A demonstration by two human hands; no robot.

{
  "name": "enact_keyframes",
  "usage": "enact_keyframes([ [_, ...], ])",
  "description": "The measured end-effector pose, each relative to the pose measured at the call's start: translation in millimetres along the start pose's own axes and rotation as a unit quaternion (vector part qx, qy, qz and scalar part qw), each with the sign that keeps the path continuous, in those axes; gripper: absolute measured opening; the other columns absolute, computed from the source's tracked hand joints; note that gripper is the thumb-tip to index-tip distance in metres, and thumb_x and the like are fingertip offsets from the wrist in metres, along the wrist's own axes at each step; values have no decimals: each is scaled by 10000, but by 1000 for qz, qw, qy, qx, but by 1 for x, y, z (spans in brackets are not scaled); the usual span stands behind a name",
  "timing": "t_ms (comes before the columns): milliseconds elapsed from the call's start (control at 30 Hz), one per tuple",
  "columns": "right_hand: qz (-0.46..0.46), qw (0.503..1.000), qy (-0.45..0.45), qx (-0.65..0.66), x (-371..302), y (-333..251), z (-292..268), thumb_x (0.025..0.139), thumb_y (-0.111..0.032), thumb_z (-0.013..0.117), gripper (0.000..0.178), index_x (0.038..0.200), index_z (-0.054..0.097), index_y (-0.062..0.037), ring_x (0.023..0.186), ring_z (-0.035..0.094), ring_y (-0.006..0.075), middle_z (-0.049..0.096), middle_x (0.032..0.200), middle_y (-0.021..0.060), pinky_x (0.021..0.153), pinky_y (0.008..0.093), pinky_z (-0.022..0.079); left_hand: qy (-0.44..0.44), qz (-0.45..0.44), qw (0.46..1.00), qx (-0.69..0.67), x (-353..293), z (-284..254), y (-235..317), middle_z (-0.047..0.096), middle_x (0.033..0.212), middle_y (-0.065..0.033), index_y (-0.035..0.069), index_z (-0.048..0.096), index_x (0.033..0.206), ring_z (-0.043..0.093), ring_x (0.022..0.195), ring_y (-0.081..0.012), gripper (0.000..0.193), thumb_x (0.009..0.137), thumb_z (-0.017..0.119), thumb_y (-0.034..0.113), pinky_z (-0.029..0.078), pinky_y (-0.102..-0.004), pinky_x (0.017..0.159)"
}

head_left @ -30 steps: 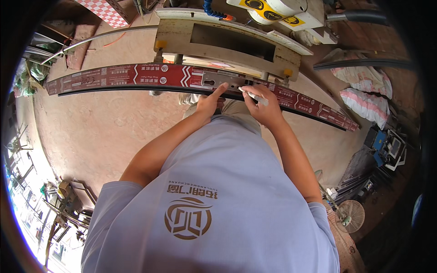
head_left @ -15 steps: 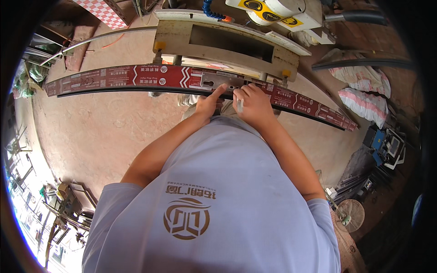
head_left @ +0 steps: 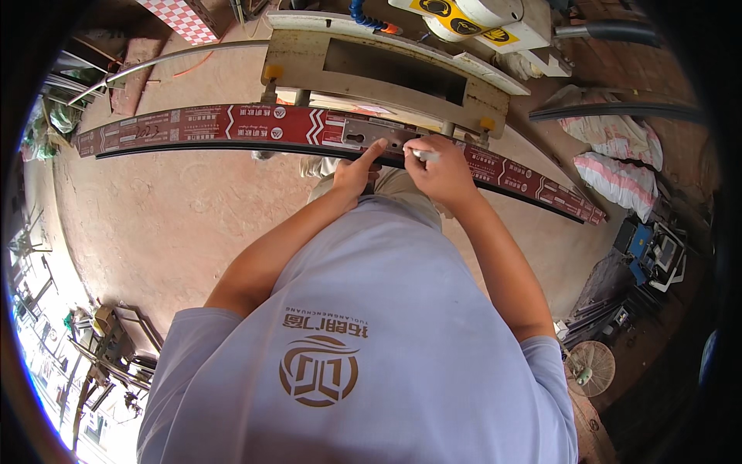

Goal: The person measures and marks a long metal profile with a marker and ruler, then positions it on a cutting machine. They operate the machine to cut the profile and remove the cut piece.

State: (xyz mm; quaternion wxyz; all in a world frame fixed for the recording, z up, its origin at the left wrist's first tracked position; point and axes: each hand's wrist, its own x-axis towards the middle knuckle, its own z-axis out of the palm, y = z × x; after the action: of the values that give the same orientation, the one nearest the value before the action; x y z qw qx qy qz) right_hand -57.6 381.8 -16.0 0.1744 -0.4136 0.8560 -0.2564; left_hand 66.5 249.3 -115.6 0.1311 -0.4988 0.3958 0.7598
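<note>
A long metal profile (head_left: pixel 185 130), covered in printed red film with a black strip along its near edge, lies crosswise in front of me. On its middle sits a metal plate (head_left: pixel 354 132) with a keyhole-shaped opening and small holes. My left hand (head_left: pixel 354 176) is closed round the profile's near edge, its thumb pressing on the plate and its fingers hidden beneath. Just right of the plate, my right hand (head_left: pixel 447 172) is closed on a short, whitish pen-like stick (head_left: pixel 423 155). Its tip is too small to make out.
Beyond the profile stands a machine with a pale metal bed (head_left: pixel 297 58), a white head (head_left: pixel 510 19) and a blue hose (head_left: pixel 363 15). White sacks (head_left: pixel 618 182) lie at the right, near a round fan (head_left: pixel 592 367). Metal offcuts (head_left: pixel 116 348) are piled at lower left.
My right hand has turned and shifted slightly right and down, off the plate's end, so the whitish stick now lies level. My left hand and the profile have hardly moved.
</note>
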Motion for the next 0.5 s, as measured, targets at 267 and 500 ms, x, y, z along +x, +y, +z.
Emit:
enact_keyframes([
  [267,-65,995,54,-52,-12,-6,11,880,-82,706,112,987,721,-51,834,660,338,704,897,129,772,396,548,10,28,999,-15,4,1,-7,707,972,-64,76,703,1165,661,824,-147,705,751,841,630,454,-279,633],
  [500,4,993,62,105,-19,9,3,921,-88,700,161,1072,738,-45,860,690,292,728,931,127,769,364,548,-5,-23,999,27,4,-3,-3,720,1002,-62,118,690,1173,661,906,-145,786,703,809,737,371,-288,602],
])
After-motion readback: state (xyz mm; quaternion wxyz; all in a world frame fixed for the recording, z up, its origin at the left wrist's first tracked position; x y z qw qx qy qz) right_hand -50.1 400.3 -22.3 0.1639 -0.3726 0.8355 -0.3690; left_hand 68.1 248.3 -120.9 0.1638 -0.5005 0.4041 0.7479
